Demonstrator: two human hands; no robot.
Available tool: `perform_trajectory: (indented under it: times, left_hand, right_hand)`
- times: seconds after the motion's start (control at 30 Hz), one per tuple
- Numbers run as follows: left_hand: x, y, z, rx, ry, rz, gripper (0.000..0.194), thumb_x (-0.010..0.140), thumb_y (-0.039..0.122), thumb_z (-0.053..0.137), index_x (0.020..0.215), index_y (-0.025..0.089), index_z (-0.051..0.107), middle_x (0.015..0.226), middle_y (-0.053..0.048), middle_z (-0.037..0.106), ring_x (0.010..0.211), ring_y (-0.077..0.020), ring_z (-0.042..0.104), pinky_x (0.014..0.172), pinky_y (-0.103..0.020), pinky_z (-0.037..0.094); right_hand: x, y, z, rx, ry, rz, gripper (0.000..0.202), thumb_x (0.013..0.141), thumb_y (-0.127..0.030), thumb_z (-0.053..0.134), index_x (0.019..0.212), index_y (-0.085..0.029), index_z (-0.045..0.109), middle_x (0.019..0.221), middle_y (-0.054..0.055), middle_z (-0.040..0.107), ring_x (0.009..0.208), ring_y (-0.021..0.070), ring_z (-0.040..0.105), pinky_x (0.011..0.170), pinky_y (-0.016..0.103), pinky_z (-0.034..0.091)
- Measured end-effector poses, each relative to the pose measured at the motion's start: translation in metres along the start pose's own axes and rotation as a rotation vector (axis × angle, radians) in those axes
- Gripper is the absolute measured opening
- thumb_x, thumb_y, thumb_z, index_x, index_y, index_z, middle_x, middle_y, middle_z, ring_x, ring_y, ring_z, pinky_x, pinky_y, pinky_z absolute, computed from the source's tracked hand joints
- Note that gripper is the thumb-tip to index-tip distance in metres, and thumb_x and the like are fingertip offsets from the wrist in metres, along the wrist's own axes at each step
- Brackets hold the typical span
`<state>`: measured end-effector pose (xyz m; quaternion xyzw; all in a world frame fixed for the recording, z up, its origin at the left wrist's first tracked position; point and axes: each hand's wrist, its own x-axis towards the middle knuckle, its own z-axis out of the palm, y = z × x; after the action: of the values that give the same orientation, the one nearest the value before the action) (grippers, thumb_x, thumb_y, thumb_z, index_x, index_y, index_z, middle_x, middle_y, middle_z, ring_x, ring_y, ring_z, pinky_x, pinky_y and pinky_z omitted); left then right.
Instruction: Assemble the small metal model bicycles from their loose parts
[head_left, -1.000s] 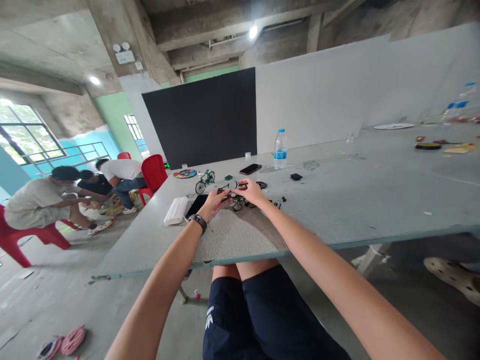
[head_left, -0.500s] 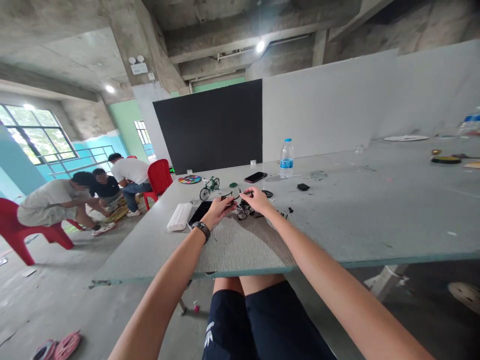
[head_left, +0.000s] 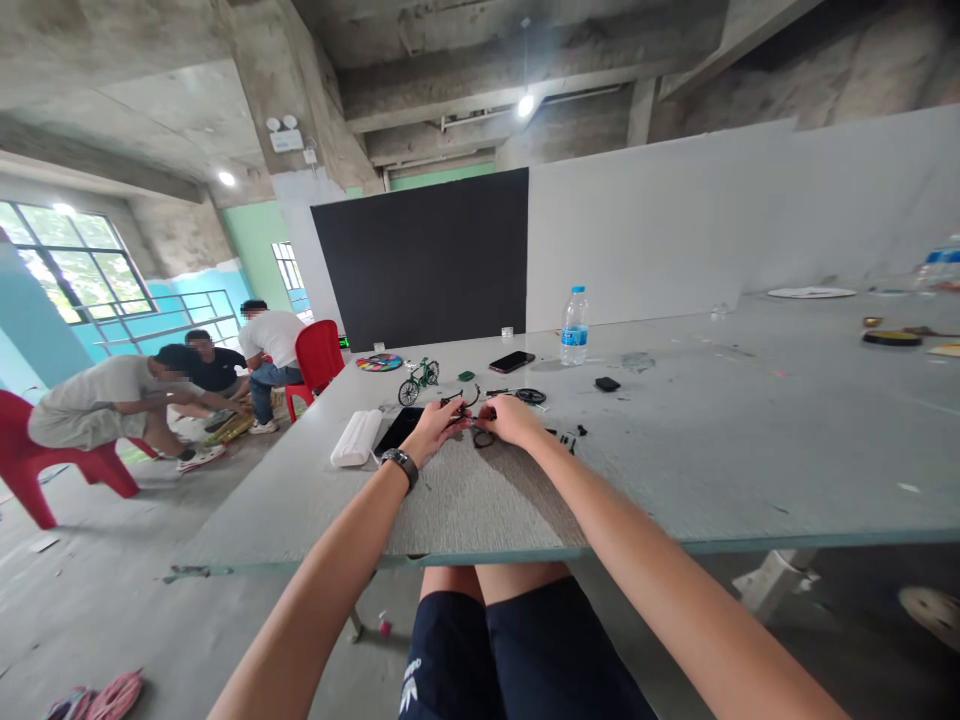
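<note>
My left hand [head_left: 433, 428], with a dark watch at the wrist, pinches a thin black curved part [head_left: 471, 396], which looks like a piece of a model bicycle. Close beside it, my right hand [head_left: 513, 420] is closed with its fingertips at the lower end of that part; what lies in them is hidden. Under the hands a small dark ring [head_left: 483, 439] lies on the table. Beyond the right hand is a black toy wheel [head_left: 531, 396]. Several small black pieces [head_left: 566, 438] lie right of that hand. A green model bicycle [head_left: 418, 382] stands behind the left hand.
On the grey table [head_left: 675, 450] are a white power bank [head_left: 356, 438], a black phone-like slab [head_left: 399, 430], another phone [head_left: 512, 361], a water bottle [head_left: 574, 328], a colourful disc [head_left: 379, 363] and a small black object [head_left: 607, 384]. People sit on red chairs [head_left: 319, 355] at the left.
My right hand has moved down from the upper end of the black part toward its lower end. The left hand keeps hold of it. The view has tilted slightly up.
</note>
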<state>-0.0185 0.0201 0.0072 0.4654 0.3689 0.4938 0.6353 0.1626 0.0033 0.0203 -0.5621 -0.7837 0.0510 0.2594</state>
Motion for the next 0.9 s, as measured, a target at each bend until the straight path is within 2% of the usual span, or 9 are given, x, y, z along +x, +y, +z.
perform_trajectory:
  times: [0.13,0.27,0.43,0.57,0.67,0.77,0.9]
  left_hand:
    - [-0.002,0.002,0.002,0.001,0.018,-0.008,0.021,0.089,0.031,0.068,0.086,0.011,0.064,0.083,-0.010,0.070,0.066,-0.0125,0.067,0.073,-0.027,0.057]
    - [-0.002,0.004,0.003,-0.013,0.053,-0.004,0.020,0.088,0.030,0.070,0.084,0.011,0.063,0.081,-0.009,0.069,0.065,-0.0123,0.066,0.074,-0.027,0.056]
    - [0.001,0.003,0.002,-0.020,0.068,0.009,0.020,0.087,0.029,0.072,0.083,0.012,0.063,0.081,-0.009,0.068,0.066,-0.0120,0.066,0.074,-0.027,0.056]
    - [0.001,0.004,0.002,-0.046,0.099,0.027,0.016,0.092,0.024,0.064,0.082,0.011,0.063,0.079,-0.009,0.068,0.067,-0.0116,0.066,0.076,-0.028,0.056]
    - [0.000,0.005,0.002,-0.063,0.097,0.033,0.016,0.093,0.022,0.061,0.081,0.011,0.062,0.079,-0.009,0.068,0.068,-0.0116,0.066,0.078,-0.028,0.056]
    - [0.001,0.004,0.002,-0.056,0.088,0.036,0.017,0.092,0.023,0.064,0.081,0.011,0.062,0.079,-0.009,0.068,0.067,-0.0121,0.066,0.079,-0.029,0.056]
    - [0.002,0.002,0.001,-0.046,0.076,0.038,0.019,0.088,0.027,0.071,0.082,0.011,0.063,0.081,-0.010,0.068,0.067,-0.0127,0.066,0.079,-0.031,0.057]
  right_hand:
    - [0.001,0.000,0.000,0.018,0.031,0.054,0.013,0.090,-0.030,0.064,0.087,-0.020,0.073,0.090,0.010,0.076,0.084,0.0244,0.070,0.068,0.029,0.043]
    - [0.006,0.007,0.002,0.143,0.103,0.108,0.017,0.096,-0.025,0.054,0.102,-0.018,0.068,0.091,0.012,0.076,0.084,0.0230,0.070,0.073,0.030,0.046]
    - [0.014,0.012,0.004,0.411,0.137,0.013,0.031,0.094,-0.013,0.051,0.120,-0.017,0.066,0.098,0.008,0.076,0.086,0.0185,0.070,0.084,0.030,0.050]
    - [0.016,0.013,0.005,0.491,0.167,0.032,0.030,0.092,-0.011,0.049,0.111,-0.018,0.071,0.106,0.008,0.076,0.086,0.0179,0.071,0.085,0.031,0.051]
    - [0.014,0.013,0.005,0.524,0.154,0.054,0.025,0.092,-0.015,0.052,0.110,-0.017,0.070,0.100,0.009,0.076,0.084,0.0179,0.071,0.082,0.029,0.051]
    - [0.012,0.010,0.006,0.515,0.152,0.086,0.019,0.091,-0.024,0.060,0.106,-0.015,0.068,0.094,0.009,0.076,0.087,0.0190,0.070,0.081,0.029,0.050]
    - [0.009,0.006,0.003,0.489,0.179,0.090,0.022,0.084,-0.029,0.067,0.103,-0.018,0.070,0.099,0.007,0.075,0.087,0.0198,0.068,0.078,0.029,0.049]
